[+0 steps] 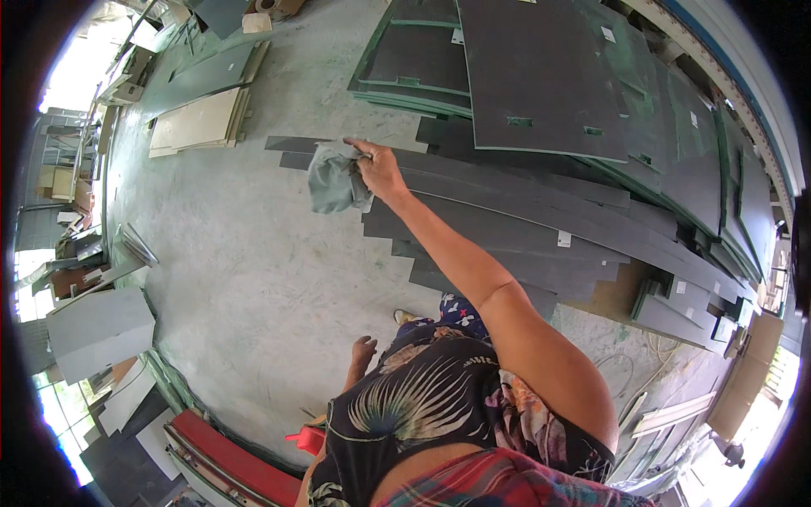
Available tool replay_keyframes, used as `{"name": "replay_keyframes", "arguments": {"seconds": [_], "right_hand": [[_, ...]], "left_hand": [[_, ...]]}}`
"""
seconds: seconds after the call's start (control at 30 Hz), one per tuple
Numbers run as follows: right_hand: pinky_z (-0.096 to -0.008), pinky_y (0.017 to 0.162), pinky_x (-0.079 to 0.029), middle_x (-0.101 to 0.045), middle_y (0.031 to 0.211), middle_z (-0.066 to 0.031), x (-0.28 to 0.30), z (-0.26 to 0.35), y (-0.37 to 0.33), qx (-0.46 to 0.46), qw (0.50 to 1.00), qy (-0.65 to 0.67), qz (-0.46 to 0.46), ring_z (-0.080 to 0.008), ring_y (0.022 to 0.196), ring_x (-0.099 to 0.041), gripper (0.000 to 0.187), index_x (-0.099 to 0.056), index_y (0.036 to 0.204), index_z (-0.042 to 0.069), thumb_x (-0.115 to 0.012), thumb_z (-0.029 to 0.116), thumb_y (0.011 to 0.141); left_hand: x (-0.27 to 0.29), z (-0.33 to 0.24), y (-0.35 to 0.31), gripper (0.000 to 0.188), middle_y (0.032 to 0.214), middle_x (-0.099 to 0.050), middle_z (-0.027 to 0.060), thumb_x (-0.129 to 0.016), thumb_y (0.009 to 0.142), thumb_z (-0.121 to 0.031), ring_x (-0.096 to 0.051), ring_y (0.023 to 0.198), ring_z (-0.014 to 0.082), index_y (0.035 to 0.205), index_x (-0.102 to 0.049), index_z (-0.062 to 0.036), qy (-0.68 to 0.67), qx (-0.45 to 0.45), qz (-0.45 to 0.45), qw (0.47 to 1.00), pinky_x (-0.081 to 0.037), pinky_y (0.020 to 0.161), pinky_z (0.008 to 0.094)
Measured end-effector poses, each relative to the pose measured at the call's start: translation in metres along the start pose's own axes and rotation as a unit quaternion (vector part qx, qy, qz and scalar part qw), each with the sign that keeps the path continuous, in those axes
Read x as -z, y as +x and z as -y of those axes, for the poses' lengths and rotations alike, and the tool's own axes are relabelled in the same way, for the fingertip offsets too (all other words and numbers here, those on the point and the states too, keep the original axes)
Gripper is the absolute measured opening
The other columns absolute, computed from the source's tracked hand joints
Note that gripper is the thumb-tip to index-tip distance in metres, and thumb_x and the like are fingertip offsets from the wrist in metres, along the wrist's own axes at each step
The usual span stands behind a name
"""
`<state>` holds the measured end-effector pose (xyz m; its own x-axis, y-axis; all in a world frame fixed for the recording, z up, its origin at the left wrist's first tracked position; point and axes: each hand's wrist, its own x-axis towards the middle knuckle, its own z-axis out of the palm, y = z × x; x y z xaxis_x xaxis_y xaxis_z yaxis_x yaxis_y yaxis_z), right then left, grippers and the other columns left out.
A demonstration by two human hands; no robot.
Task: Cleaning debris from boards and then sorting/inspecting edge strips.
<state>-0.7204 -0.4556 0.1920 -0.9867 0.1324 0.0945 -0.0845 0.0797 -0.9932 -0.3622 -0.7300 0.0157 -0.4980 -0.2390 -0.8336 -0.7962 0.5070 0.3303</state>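
My right hand [382, 173] reaches forward, closed on a crumpled grey-green cloth [335, 179]. The cloth hangs at the left end of the long dark grey boards [507, 196], and my fingers lie over the edge of the upper board. These boards are stacked in uneven steps, running off to the right. Low at my left side, away from the stack, hangs my left hand [364, 346], its fingers curled and nothing visible in them.
Large dark panels [541, 76] with green edges lie beyond the boards. Beige and grey sheets [203, 114] rest on the concrete floor [245, 253] at the far left. A red-topped bench [224, 456] stands at lower left, near a red object [309, 438] by my side. Offcuts lean along the left wall.
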Motion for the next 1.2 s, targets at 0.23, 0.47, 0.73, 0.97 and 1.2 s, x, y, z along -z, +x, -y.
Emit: {"name": "replay_keyframes", "arguments": {"seconds": [0.23, 0.47, 0.73, 0.97, 1.2], "right_hand": [[-0.0257, 0.06, -0.046, -0.062, 0.091, -0.0077, 0.087, -0.068, -0.049, -0.067, 0.983, -0.047, -0.162, -0.0102, 0.068, -0.055, 0.039, -0.062, 0.11, 0.002, -0.046, -0.007, 0.076], [-0.0393, 0.092, -0.041, -0.058, 0.113, -0.0164, 0.272, -0.094, -0.139, -0.037, 0.839, -0.282, -0.464, -0.0319, 0.106, -0.055, 0.036, -0.063, 0.111, 0.008, -0.048, 0.002, 0.079], [-0.0422, 0.08, -0.044, -0.057, 0.101, -0.0193, 0.176, -0.165, -0.102, -0.087, 0.812, -0.439, -0.375, -0.0332, 0.091, -0.056, 0.027, -0.064, 0.104, 0.01, -0.055, 0.011, 0.079], [-0.0365, 0.089, -0.043, -0.058, 0.105, -0.0159, -0.056, -0.152, -0.055, 0.045, 0.983, -0.172, -0.037, -0.03, 0.099, -0.055, 0.036, -0.062, 0.108, 0.013, -0.053, 0.005, 0.074], [-0.0368, 0.09, -0.042, -0.055, 0.099, -0.0153, -0.034, -0.059, -0.092, -0.01, 0.992, -0.105, -0.074, -0.0306, 0.098, -0.054, 0.04, -0.063, 0.108, 0.012, -0.048, -0.002, 0.074]], "left_hand": [[0.005, 0.012, 0.009, 0.048, 0.093, -0.065, 0.0207, -0.064, 0.077, -0.02, -0.065, 0.067, 0.0236, 0.115, -0.054, 0.0067, -0.055, -0.018, -0.011, 0.998, -0.052, 0.06, 0.0323], [0.01, 0.011, 0.009, 0.048, 0.092, -0.065, 0.0209, -0.063, 0.077, -0.018, -0.065, 0.068, 0.0226, 0.117, -0.053, 0.0062, -0.046, -0.022, -0.001, 0.999, -0.052, 0.062, 0.0318], [0.013, 0.029, 0.001, 0.049, 0.096, -0.064, 0.0215, -0.064, 0.077, -0.019, -0.065, 0.071, 0.0221, 0.118, -0.053, 0.0048, -0.077, 0.007, -0.034, 0.996, -0.051, 0.064, 0.0319], [0.013, 0.017, -0.004, 0.049, 0.096, -0.064, 0.0212, -0.064, 0.077, -0.018, -0.064, 0.068, 0.0219, 0.118, -0.052, 0.0055, -0.063, 0.018, -0.027, 0.998, -0.051, 0.063, 0.0313], [-0.004, 0.077, -0.014, 0.048, 0.095, -0.065, 0.0212, -0.064, 0.076, -0.018, -0.064, 0.067, 0.0221, 0.117, -0.053, 0.0063, -0.113, 0.043, -0.042, 0.992, -0.051, 0.062, 0.032]]}}
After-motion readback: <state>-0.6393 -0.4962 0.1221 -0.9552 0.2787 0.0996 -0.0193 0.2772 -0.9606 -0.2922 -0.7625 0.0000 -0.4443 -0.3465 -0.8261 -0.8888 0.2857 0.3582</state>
